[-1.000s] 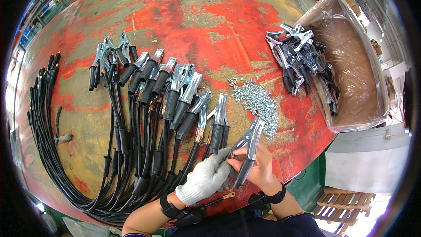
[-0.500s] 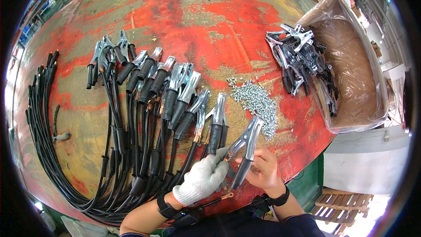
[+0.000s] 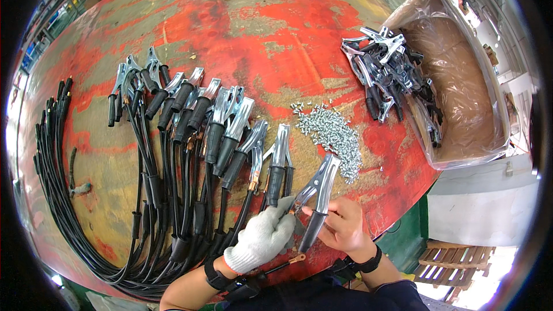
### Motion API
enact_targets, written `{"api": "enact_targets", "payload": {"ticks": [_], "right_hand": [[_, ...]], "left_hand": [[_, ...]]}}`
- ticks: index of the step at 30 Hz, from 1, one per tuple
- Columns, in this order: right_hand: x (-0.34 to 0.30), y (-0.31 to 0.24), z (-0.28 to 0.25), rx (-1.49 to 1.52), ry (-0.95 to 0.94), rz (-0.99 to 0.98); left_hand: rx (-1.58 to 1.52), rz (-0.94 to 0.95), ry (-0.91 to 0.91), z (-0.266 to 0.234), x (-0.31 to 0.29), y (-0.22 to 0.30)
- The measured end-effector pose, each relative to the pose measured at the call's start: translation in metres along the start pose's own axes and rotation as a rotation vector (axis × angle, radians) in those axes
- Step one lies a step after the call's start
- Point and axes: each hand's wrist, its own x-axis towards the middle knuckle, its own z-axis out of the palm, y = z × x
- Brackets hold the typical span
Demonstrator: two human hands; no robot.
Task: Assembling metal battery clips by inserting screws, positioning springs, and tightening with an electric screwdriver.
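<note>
Holding the silver clamp (image 3: 324, 193) at the near side of the table (image 3: 276, 52), the left hand (image 3: 262, 237), in a white knitted glove, is closed around the lower end of its left leg. The right hand (image 3: 345, 227), bare, is by the other leg, with its fingers bent behind the black sleeve (image 3: 313, 231); whether they press on it or only touch it, I cannot tell. The clamp is tilted, its nose toward the far side, near a heap of small screws (image 3: 334, 138).

In my judgement it is a stiff piece of bent metal, not fragile, of moderate weight for one hand. The bright surface is probably smooth and a little slippery, so the sleeve should give the surer hold, and the legs likely resist squeezing as a spring does. Pinching close to the pivot could steady it against twisting.

To the left lie other clamps (image 3: 233, 129) and black cables (image 3: 49, 184), surely flexible. At the far right, more clamps are piled beside a plastic-lined box (image 3: 466, 80).
</note>
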Motion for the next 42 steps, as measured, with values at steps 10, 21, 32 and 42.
{"api": "enact_targets", "payload": {"ticks": [10,21,32,42], "right_hand": [[0.004,-0.005,-0.006,-0.035,-0.109,0.033],[-0.007,0.004,-0.006,-0.045,-0.125,-0.025],[-0.031,0.134,-0.085,0.45,0.513,0.702],[0.007,0.253,-0.096,-0.117,0.365,0.727]], "left_hand": [[-0.039,0.1,0.055,0.006,0.001,-0.008],[-0.033,0.098,0.098,0.008,0.001,-0.01],[-0.266,0.192,-0.028,0.005,-0.027,-0.01],[0.394,0.517,0.388,-0.041,-0.009,-0.036]]}}
